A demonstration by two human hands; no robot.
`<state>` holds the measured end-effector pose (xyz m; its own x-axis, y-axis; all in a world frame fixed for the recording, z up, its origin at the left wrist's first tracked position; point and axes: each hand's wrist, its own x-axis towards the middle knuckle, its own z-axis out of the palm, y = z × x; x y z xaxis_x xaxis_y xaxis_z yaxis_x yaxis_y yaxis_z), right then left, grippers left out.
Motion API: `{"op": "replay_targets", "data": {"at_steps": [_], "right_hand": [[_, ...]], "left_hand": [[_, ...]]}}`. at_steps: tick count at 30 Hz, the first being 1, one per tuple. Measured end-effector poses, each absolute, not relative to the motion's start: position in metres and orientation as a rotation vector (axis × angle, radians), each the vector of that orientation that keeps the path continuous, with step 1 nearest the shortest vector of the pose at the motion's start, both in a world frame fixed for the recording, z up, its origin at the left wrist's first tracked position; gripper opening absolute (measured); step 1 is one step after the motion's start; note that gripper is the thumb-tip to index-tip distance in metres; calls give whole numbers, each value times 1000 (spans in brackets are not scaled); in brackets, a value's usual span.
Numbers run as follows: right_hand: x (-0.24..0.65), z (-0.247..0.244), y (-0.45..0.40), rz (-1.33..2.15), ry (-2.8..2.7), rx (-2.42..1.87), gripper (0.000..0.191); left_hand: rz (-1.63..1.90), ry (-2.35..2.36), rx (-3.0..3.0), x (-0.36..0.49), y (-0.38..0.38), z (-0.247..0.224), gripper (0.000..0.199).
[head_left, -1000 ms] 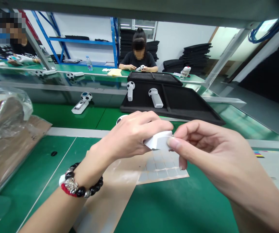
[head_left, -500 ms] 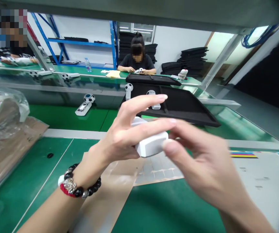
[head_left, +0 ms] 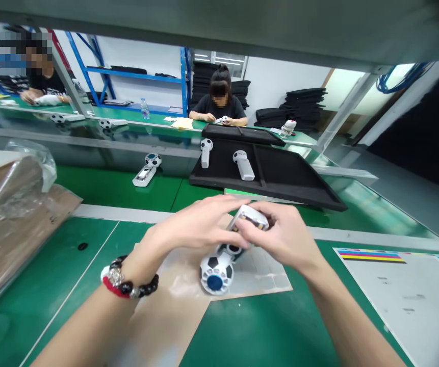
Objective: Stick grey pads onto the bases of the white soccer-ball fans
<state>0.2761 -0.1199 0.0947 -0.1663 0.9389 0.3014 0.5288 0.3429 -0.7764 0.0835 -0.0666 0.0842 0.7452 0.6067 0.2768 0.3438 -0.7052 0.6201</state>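
Note:
A white handheld device (head_left: 216, 275) is between my hands, its round head patterned like a football with a blue disc at the centre. Its handle is tilted up and away, and the open end shows some yellowish parts inside. My left hand (head_left: 200, 224) grips the handle from the left, fingers over its far side and thumb near the neck. My right hand (head_left: 286, 229) holds the end of the handle, with the thumb on the near face. Below the device lies a sheet with pale square labels (head_left: 273, 283) over brown paper (head_left: 173, 316).
Similar devices lie on a black divided tray (head_left: 288, 178) ahead, and another device (head_left: 145, 171) rests left of it. A plastic-wrapped cardboard stack (head_left: 16, 224) stands at left, a printed white sheet (head_left: 391, 295) at right. Two people sit across the bench; a metal beam (head_left: 219, 35) runs overhead.
The device has been turned so its football head now points down toward me and the handle's open end shows. Both hands have lowered slightly, and the right has closed round the handle end.

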Motion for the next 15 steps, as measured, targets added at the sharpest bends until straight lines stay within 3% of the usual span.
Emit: {"op": "replay_targets", "data": {"at_steps": [3,9,11,15], "right_hand": [[285,83,-97,700,-1569,-1312,28],[294,62,-73,767,-1385,-1210,82],[293,58,-74,799,-1429,-1198,80],[289,57,-85,863,-1616,-1225,46]], "left_hand": [[688,1053,2220,58,-43,73,63],[833,1756,2060,-11,10,31,52],[855,1941,1958,-31,23,19,54],[871,2152,1790,-59,38,4,68]]}}
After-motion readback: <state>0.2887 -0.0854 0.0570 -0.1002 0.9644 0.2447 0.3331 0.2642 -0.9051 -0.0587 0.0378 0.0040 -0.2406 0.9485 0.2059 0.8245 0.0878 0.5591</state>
